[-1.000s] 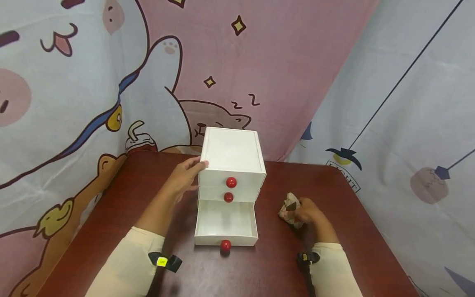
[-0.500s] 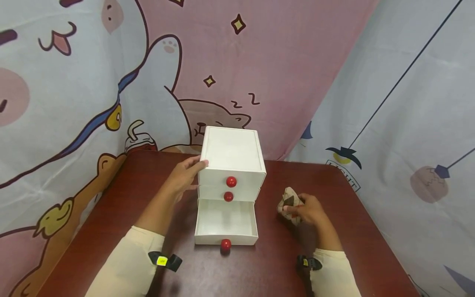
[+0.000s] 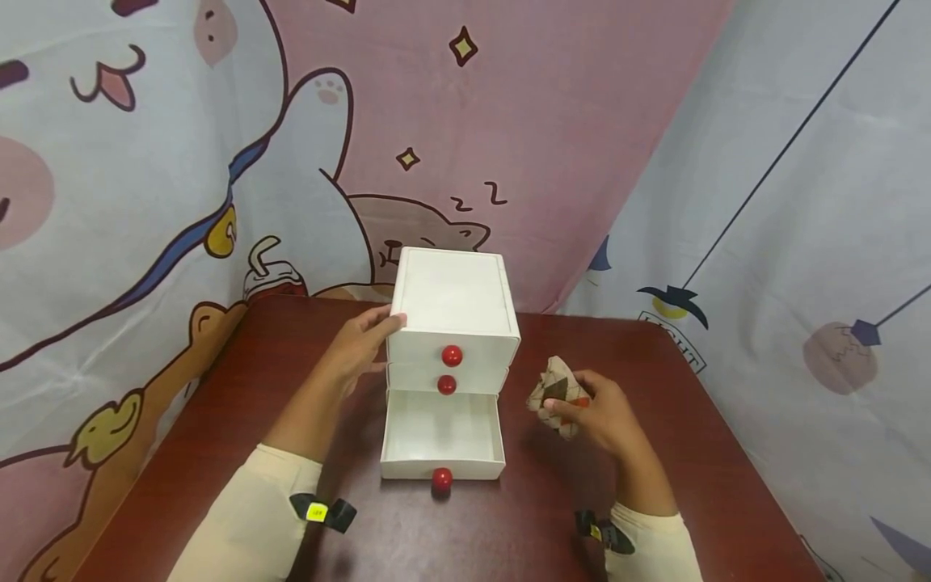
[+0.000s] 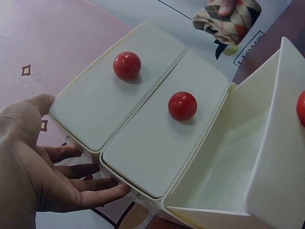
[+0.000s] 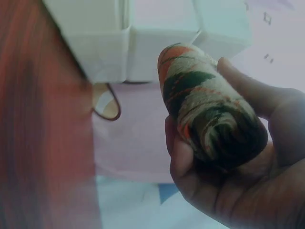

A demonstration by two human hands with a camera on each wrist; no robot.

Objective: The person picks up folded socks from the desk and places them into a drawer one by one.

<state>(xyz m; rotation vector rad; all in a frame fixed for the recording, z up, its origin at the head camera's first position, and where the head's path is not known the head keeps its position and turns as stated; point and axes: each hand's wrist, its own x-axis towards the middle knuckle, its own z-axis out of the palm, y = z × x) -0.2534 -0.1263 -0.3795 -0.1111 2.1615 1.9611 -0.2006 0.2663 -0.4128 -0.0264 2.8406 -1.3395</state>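
A white drawer cabinet (image 3: 455, 291) with red round knobs stands on the table, its bottom drawer (image 3: 442, 470) pulled out with nothing visible inside. My left hand (image 3: 356, 346) rests against its left side, thumb at the top edge. In the left wrist view the fingers of the left hand (image 4: 35, 167) lie fairly straight along that side. Right of the cabinet, my right hand (image 3: 609, 414) holds a rolled-up argyle cloth (image 3: 556, 390) above the table. Its coiled end shows in the right wrist view, the cloth (image 5: 205, 102) held between thumb and fingers.
The dark red-brown table (image 3: 655, 364) carries the cabinet. Behind it hangs a cartoon-printed fabric backdrop (image 3: 567, 121), with a white section along the right. Two upper drawers (image 4: 162, 124) are shut. The open drawer juts toward the table's front.
My right hand has lifted the rolled cloth off the table and carried it slightly left, toward the cabinet. The left hand stays against the cabinet.
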